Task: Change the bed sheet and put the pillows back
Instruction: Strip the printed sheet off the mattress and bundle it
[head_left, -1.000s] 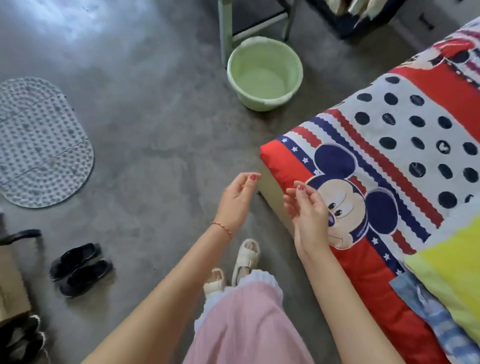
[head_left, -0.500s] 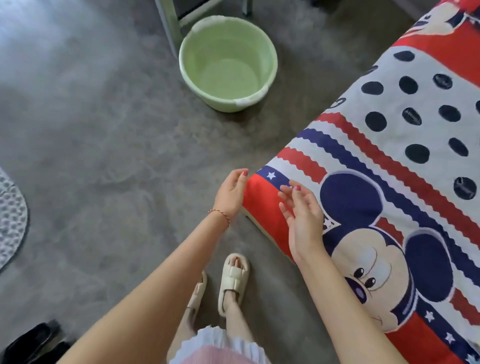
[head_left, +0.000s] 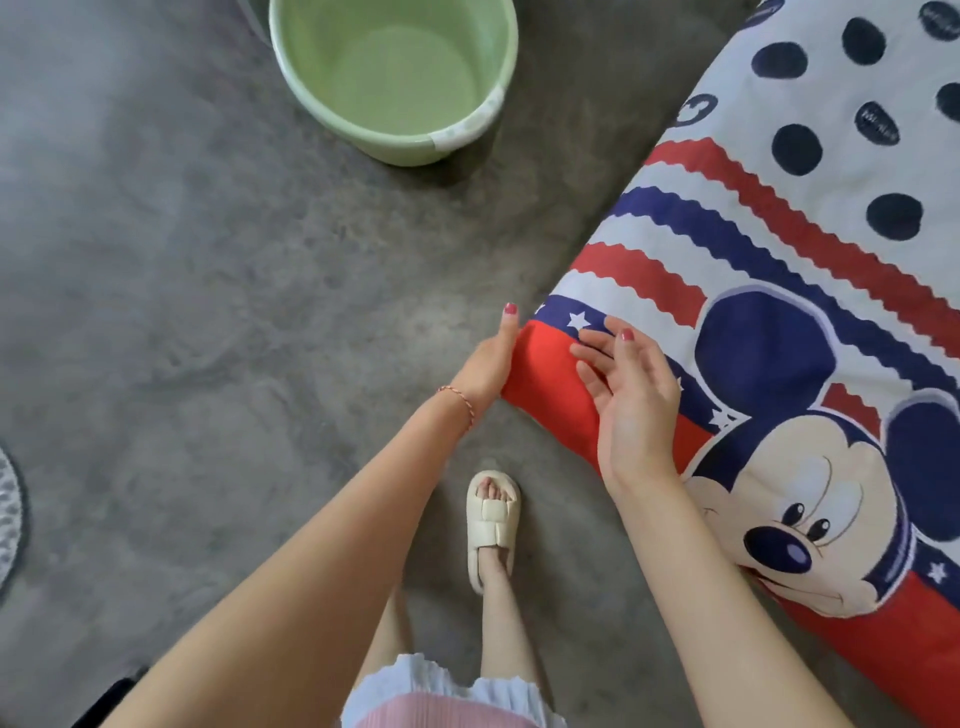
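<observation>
Both hands are at the corner of the cartoon-mouse bed sheet (head_left: 753, 270). The left hand (head_left: 488, 364) presses its side; the right hand (head_left: 631, 395) lies flat on top, fingers loose.

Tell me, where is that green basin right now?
In the head view, the green basin stands on the grey floor at the top centre, left of the cartoon-print bed sheet and beyond both hands.

Home bedroom: bed (head_left: 779, 234) under cartoon-print sheet, bare grey concrete floor (head_left: 182, 286), green plastic basin (head_left: 395, 78).
</observation>
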